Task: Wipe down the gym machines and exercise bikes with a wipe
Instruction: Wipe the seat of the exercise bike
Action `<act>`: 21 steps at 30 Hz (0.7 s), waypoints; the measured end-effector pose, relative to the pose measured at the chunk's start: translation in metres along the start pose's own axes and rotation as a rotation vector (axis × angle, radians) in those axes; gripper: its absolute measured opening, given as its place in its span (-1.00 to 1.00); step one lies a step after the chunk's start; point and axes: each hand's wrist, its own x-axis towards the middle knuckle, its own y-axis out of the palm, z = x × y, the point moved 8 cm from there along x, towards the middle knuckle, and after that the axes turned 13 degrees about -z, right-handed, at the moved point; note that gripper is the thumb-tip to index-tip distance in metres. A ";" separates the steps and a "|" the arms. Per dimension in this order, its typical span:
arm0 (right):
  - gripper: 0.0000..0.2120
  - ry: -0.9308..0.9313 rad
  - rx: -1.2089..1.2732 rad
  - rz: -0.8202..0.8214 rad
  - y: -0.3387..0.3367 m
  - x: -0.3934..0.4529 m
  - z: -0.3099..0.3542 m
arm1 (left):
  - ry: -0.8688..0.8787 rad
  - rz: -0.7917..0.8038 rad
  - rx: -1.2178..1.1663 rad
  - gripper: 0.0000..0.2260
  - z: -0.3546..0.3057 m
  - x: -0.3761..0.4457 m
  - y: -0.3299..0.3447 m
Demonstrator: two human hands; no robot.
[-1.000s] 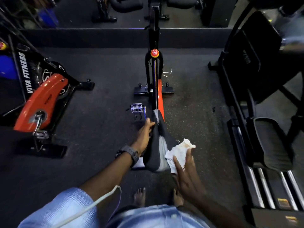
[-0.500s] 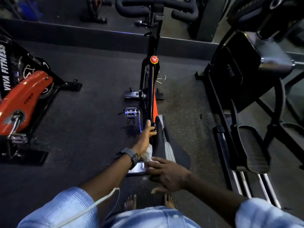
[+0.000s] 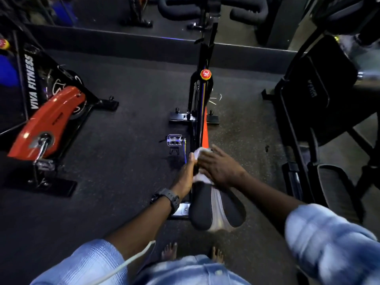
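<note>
- Nearest you, the saddle (image 3: 200, 210) of the exercise bike (image 3: 202, 112) sits just ahead of your bare feet. Its wide black rear faces you, and a pale strip runs down its middle.
- The saddle's long axis runs straight away from you, from the broad back to the narrow nose, in line with the bike's frame.
- Your left hand (image 3: 185, 175) lies along the left side of the saddle's nose. The thumb points forward and the fingers seem to wrap the edge to steady it, though how firmly they hold is hidden.
- Your right hand (image 3: 221, 166) reaches across from the right and lies on top of the nose, fingers spread and fairly straight, pressing the white wipe (image 3: 200, 153) flat against the saddle.
- The wipe shows at your right fingertips and again beneath the palm, so it lies between that hand and the saddle.
- The right hand is the one on the wipe. The rest of the saddle lies back toward you from it, so a wiping stroke would probably pull along that long axis toward your body.
- Just beyond the hands, the orange frame leads forward to a red knob (image 3: 205, 74), then to the black handlebars (image 3: 209, 9) farthest away.
</note>
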 end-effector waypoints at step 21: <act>-0.55 0.746 0.773 -0.064 0.007 -0.092 0.010 | 0.011 -0.096 -0.002 -0.29 0.002 -0.013 0.034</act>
